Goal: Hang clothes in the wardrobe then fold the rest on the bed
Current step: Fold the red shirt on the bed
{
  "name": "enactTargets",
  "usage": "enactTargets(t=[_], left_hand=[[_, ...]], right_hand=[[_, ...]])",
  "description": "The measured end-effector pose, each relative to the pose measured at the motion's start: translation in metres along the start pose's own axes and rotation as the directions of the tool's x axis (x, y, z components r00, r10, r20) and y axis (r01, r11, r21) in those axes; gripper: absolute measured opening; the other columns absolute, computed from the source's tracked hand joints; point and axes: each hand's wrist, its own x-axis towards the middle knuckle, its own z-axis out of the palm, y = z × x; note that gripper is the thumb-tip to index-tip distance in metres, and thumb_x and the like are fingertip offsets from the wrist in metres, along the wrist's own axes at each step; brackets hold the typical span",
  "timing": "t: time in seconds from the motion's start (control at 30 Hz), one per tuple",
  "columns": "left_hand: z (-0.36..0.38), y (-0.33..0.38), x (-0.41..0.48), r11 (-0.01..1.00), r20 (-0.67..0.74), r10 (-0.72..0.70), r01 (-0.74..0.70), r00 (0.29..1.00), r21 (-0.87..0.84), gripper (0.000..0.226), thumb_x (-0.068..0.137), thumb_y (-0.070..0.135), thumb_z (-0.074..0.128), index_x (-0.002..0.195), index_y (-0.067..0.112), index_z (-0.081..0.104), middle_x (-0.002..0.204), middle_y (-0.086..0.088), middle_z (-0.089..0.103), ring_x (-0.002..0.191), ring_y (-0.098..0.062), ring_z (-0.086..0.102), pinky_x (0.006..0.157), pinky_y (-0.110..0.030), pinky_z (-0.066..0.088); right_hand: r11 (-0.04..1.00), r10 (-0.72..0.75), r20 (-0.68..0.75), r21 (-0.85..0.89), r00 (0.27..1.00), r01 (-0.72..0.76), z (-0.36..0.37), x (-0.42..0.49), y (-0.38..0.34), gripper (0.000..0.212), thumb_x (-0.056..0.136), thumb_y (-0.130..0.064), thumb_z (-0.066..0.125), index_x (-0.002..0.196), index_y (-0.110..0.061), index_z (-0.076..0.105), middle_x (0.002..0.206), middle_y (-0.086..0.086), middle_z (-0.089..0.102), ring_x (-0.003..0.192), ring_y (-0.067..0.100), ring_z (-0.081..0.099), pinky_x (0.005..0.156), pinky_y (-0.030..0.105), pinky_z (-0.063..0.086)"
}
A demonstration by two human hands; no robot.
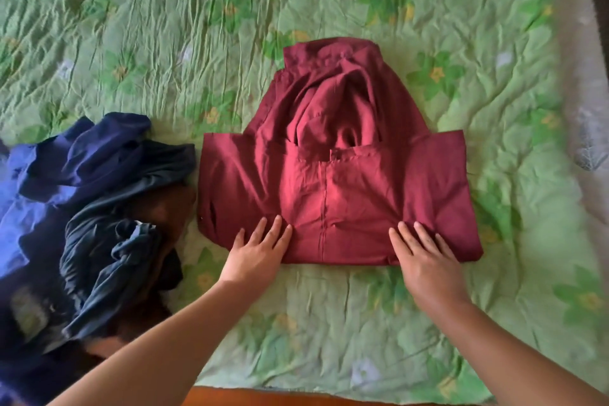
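A dark red garment (pixel 339 168) lies partly folded in the middle of the bed, its lower part doubled over into a broad band and its narrower upper part bunched toward the far side. My left hand (pixel 255 252) rests flat on the near left edge of the red garment, fingers straight and spread. My right hand (pixel 425 257) presses flat on the near right edge, fingers straight too. Neither hand holds any cloth.
A loose heap of blue, navy and dark brown clothes (pixel 89 208) lies at the left, close to the red garment. The bed carries a wrinkled green floral cover (pixel 329 323). A wooden bed edge (pixel 263 397) shows at the bottom, a grey strip (pixel 583 76) at the right.
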Motion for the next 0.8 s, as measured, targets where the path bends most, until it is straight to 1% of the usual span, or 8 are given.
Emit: enactTargets(t=[0.1,0.17,0.3,0.43,0.57,0.63,0.7,0.8], left_hand=[[0.008,0.008,-0.015,1.000,0.012,0.022,-0.022,1.000,-0.007,0.069,0.102,0.049,0.032,0.160,0.031,0.001,0.169,-0.004,-0.004,0.155,-0.029,0.002,0.116,-0.057,0.024],[0.001,0.005,-0.014,0.996,-0.133,0.039,-0.049,0.990,-0.071,0.081,0.092,0.074,0.030,0.160,0.035,0.011,0.168,-0.006,0.011,0.154,-0.029,0.013,0.114,-0.054,0.028],[-0.026,-0.012,0.026,0.992,-0.473,0.006,-0.066,0.881,-0.111,0.074,0.095,0.068,0.029,0.160,0.034,0.016,0.168,-0.011,0.007,0.156,-0.027,0.005,0.120,-0.053,0.021],[-0.048,-0.020,0.080,1.000,-0.455,0.009,-0.017,0.890,-0.013,0.079,0.097,0.066,0.032,0.159,0.038,-0.007,0.168,-0.010,-0.014,0.154,-0.029,-0.013,0.120,-0.063,0.012],[-0.046,-0.032,0.105,1.000,-0.283,-0.027,0.025,0.959,-0.013,0.080,0.090,0.079,0.023,0.153,0.050,-0.017,0.167,-0.003,-0.016,0.155,-0.026,-0.010,0.114,-0.072,0.013],[-0.050,-0.037,0.106,0.999,-0.328,-0.028,0.041,0.944,0.033,0.085,0.085,0.084,0.028,0.155,0.049,-0.006,0.164,-0.007,0.009,0.150,-0.031,0.016,0.107,-0.066,0.028],[-0.066,-0.042,0.107,0.998,-0.429,-0.011,0.036,0.903,0.051,0.092,0.078,0.087,0.039,0.155,0.041,0.017,0.142,-0.006,0.042,0.125,-0.031,0.047,0.096,-0.056,0.037],[-0.091,-0.058,0.110,0.998,-0.484,0.011,0.022,0.875,0.063,0.093,0.070,0.087,0.052,0.143,0.031,0.037,0.118,-0.004,0.053,0.093,-0.032,0.062,0.093,-0.050,0.036]], right_hand=[[1.000,0.023,0.098,0.012,0.995,-0.024,0.005,-0.018,-0.005,0.059,0.089,-0.032,0.038,0.141,-0.014,0.061,0.151,0.009,0.053,0.140,0.035,0.048,0.100,0.060,0.047],[0.999,0.025,0.055,0.046,0.998,-0.028,0.005,-0.012,-0.007,0.068,0.091,-0.058,0.039,0.146,-0.020,0.055,0.158,0.008,0.044,0.146,0.033,0.039,0.107,0.059,0.041],[0.997,-0.019,-0.161,0.074,0.987,0.031,-0.010,0.044,-0.010,0.075,0.096,-0.068,0.034,0.159,-0.028,0.029,0.169,0.010,0.014,0.155,0.033,0.017,0.116,0.061,0.030],[0.996,-0.085,-0.215,-0.001,0.973,0.086,-0.022,0.110,-0.023,0.079,0.096,-0.062,0.044,0.162,-0.030,0.015,0.171,0.009,0.003,0.157,0.031,0.003,0.118,0.068,0.018],[0.998,0.024,-0.121,-0.062,0.992,-0.032,-0.011,0.131,-0.009,0.087,0.093,-0.072,0.040,0.162,-0.025,0.017,0.164,0.005,0.027,0.156,0.031,0.009,0.119,0.069,0.006],[0.994,0.056,-0.138,-0.083,0.989,-0.068,-0.015,0.134,-0.003,0.091,0.086,-0.075,0.050,0.155,-0.018,0.034,0.145,0.007,0.047,0.147,0.034,0.029,0.117,0.069,0.008],[0.994,0.011,-0.184,-0.109,0.983,-0.031,-0.026,0.140,0.000,0.077,0.078,-0.071,0.065,0.132,-0.016,0.056,0.119,0.006,0.061,0.126,0.032,0.046,0.115,0.066,0.019],[0.994,-0.064,-0.198,-0.096,0.978,0.046,-0.045,0.148,0.013,0.047,0.076,-0.061,0.074,0.096,-0.019,0.066,0.098,0.002,0.068,0.114,0.029,0.052,0.109,0.060,0.029]])
